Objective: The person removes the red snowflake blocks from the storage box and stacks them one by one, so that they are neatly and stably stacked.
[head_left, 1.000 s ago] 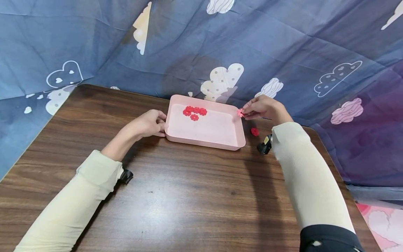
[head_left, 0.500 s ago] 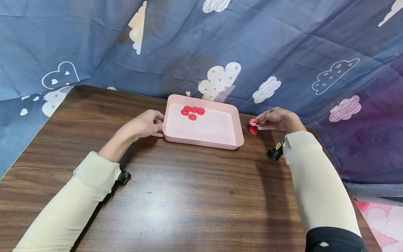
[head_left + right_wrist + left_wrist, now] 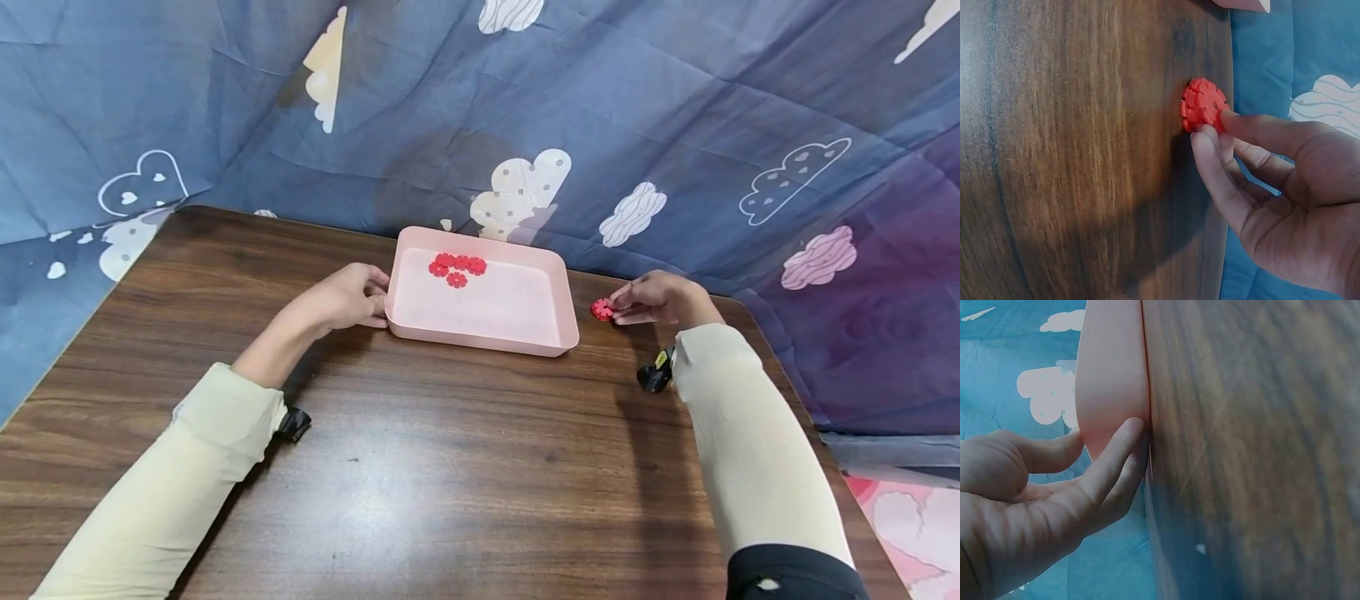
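In the head view, my left hand (image 3: 347, 297) holds the left end of a shallow pink tray (image 3: 480, 335). The left wrist view shows its thumb at the upper edge and its fingertips low on the tray's outer wall (image 3: 1113, 369), near the tabletop. Inside the tray, several red notched discs (image 3: 457, 281) lie grouped at the far left. To the tray's right, my right hand (image 3: 660, 298) pinches a red notched disc (image 3: 1211, 107) between thumb and fingers. That disc sits against another red disc (image 3: 1190, 115), both at the tabletop near its far edge.
A dark wood-grain table (image 3: 450, 467) carries the tray near its far edge. Behind it hangs a blue cloth (image 3: 420, 100) printed with clouds. Black devices (image 3: 655, 375) are worn at both wrists.
My right hand has moved from the tray's right rim out to the right and down, bringing its red disc onto the one on the table. My left hand stays at the tray.
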Demonstrator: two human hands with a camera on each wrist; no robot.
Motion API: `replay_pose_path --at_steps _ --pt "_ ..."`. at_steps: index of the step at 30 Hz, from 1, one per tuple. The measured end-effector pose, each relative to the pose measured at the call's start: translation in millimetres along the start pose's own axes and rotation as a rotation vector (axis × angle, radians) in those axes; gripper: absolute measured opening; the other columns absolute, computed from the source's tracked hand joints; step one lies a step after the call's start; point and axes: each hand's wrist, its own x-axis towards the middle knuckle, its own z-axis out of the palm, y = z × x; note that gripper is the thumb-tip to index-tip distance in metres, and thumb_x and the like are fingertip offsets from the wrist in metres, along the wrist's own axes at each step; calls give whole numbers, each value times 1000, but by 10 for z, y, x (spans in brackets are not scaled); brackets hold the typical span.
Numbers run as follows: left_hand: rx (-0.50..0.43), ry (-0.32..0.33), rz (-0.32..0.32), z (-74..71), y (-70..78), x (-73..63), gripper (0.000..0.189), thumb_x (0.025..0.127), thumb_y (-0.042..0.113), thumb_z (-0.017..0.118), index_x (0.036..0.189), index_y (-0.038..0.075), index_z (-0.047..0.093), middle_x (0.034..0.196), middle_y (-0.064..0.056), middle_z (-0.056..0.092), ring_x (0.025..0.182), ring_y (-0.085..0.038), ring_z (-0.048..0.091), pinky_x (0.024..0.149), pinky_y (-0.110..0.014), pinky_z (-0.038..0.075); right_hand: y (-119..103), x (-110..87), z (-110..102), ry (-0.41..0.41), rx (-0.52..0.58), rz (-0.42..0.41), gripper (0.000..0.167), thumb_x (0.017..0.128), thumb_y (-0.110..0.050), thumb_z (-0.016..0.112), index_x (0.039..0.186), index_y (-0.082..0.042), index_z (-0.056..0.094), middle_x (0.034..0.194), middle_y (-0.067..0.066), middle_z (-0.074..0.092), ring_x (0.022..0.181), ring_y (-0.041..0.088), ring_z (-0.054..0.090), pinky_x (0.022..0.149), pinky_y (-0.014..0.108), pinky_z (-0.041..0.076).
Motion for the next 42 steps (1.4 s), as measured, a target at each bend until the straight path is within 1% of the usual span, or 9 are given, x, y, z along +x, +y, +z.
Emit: replay_pose_path --at_steps 6,9,14,16,21,25,28,35,42 --pt "-4 3 0 6 -12 -1 46 108 -10 38 153 -21 32 125 -27 49 116 -34 62 114 -48 60 25 39 43 45 -13 31 24 108 4 52 131 10 55 90 4 69 81 11 72 85 27 70" --pt "-3 4 2 7 -14 6 46 109 -9 39 153 -21 32 126 -27 50 116 -34 62 114 -48 59 44 47 62 74 -12 36 23 107 2 56 129 9 57 87 4 70 78 11 73 83 27 70" --pt "-8 4 8 2 -15 8 47 108 -9 38 153 -21 31 124 -26 49 116 -34 61 114 -49 59 58 32 72 96 7 22 8 106 1 58 113 2 62 83 3 70 76 12 74 82 27 71" --pt "-10 5 9 0 -9 -1 47 108 -10 38 153 -21 32 123 -26 49 115 -34 61 114 -50 59 49 22 75 94 19 21 6 107 0 58 109 0 64 83 3 71 76 12 75 82 27 71" --pt "-8 6 7 -6 -13 -6 46 108 -10 38 153 -21 33 122 -25 50 114 -33 62 114 -50 59 2 3 82 94 46 24 12 108 -4 58 103 -2 69 81 3 74 75 12 76 80 27 71" --pt "-9 7 3 -3 -13 3 46 108 -10 39 152 -21 33 122 -26 50 113 -32 62 114 -49 59 -89 -31 97 91 48 16 21 109 -6 59 95 -6 75 81 3 75 75 12 75 81 27 71" --pt "-12 8 4 -1 -7 9 46 108 -9 40 152 -21 34 122 -25 50 112 -32 62 113 -49 60 -181 -50 117 80 35 -15 24 109 -7 60 91 -9 77 82 2 74 77 11 75 82 27 70" --pt "-9 15 -1 -14 -3 13 45 109 -8 42 152 -20 35 122 -24 51 110 -30 63 113 -49 60 -412 -7 266 36 -1 -109 20 108 -11 65 93 -13 78 84 -2 76 83 11 75 85 26 69" --pt "-5 11 -3 -7 -13 14 45 109 -8 44 152 -19 36 121 -23 51 108 -30 64 113 -49 60 -675 75 562 14 -47 -196 10 108 -10 63 102 -6 70 86 -3 72 82 10 72 82 24 68"
